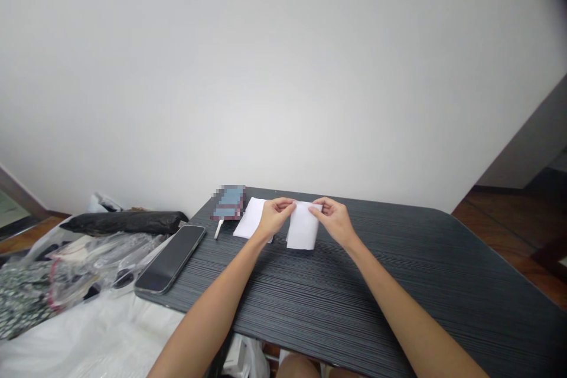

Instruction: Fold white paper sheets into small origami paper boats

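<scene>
Between my two hands a folded sheet of white paper (303, 228) hangs above the dark table, its top edge pinched at both corners. My left hand (277, 215) grips the upper left corner between thumb and fingers. At the upper right corner, my right hand (333, 218) pinches the same sheet. Behind and beside my left hand lies more white paper (249, 218) on the table, partly covered by that hand.
The dark wood-grain table (283, 295) stands against a white wall (283, 71). On its left are a phone (170, 260), a small white stick-like object (218, 229) and a blurred blue item (229, 202). Plastic bags (101, 266) pile up left of the table.
</scene>
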`<state>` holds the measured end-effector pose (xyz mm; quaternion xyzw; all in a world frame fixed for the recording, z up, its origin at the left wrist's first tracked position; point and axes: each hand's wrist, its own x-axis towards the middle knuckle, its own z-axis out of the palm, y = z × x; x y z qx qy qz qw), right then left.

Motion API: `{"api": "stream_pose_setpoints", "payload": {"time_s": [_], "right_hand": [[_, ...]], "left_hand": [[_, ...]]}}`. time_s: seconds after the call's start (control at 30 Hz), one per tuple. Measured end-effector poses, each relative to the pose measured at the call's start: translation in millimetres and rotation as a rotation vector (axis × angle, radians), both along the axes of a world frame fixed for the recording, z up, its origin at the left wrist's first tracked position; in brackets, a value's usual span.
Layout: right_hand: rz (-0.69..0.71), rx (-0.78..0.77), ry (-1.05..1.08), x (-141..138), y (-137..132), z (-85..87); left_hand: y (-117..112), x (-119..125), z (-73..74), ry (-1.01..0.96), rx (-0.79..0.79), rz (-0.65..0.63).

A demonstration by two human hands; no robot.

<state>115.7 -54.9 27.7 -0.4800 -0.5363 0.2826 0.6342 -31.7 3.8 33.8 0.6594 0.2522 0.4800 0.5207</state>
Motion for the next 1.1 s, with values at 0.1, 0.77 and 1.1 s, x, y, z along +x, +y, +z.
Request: {"api": "stream_pose_setpoints", "payload": {"time_s": [0.1, 0.77, 1.1], "right_hand": [[-0.005, -0.014, 0.016, 0, 0, 0.6], [0.042, -0.169, 0.207, 5, -1, -1.6], [0.184, -0.303, 0.334, 15, 0, -9.0]], "left_hand": [[0, 0, -0.4, 0.011, 0.005, -0.001], [3, -2, -0.9, 0.052, 0.014, 0.054], [4, 5, -2.4, 0.083, 0.041, 0.107]]}}
